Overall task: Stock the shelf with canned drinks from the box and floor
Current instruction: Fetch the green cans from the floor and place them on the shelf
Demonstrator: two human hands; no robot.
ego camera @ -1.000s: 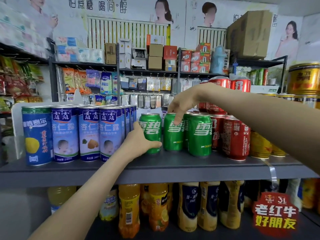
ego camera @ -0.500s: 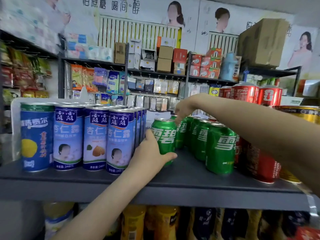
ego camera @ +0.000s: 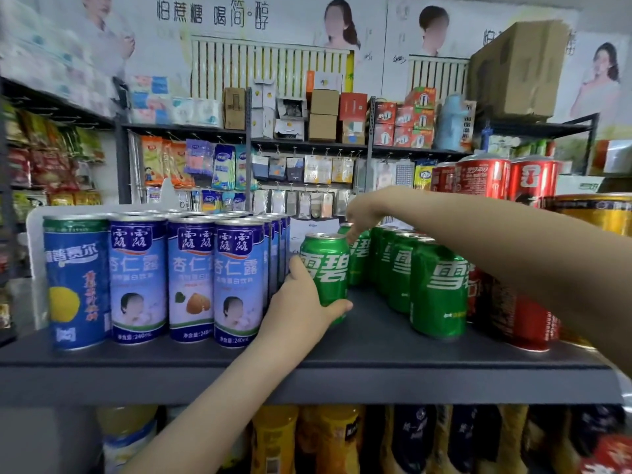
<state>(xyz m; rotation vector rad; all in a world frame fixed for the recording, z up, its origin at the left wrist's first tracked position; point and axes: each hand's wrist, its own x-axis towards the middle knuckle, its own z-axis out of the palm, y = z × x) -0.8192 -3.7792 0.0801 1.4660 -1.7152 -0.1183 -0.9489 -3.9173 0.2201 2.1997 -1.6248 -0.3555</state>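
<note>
While the front green can [ego camera: 325,268] is gripped upright on the shelf [ego camera: 376,354] by the left hand [ego camera: 301,313], the can behind [ego camera: 359,258] is touched on top by the right hand [ego camera: 362,213], grip unclear.

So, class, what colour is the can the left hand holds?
Green can, white lettering; head view.

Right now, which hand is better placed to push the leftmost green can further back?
Left: the left hand grips the leftmost green can; the right hand is farther back, at the top of the can behind.
</note>
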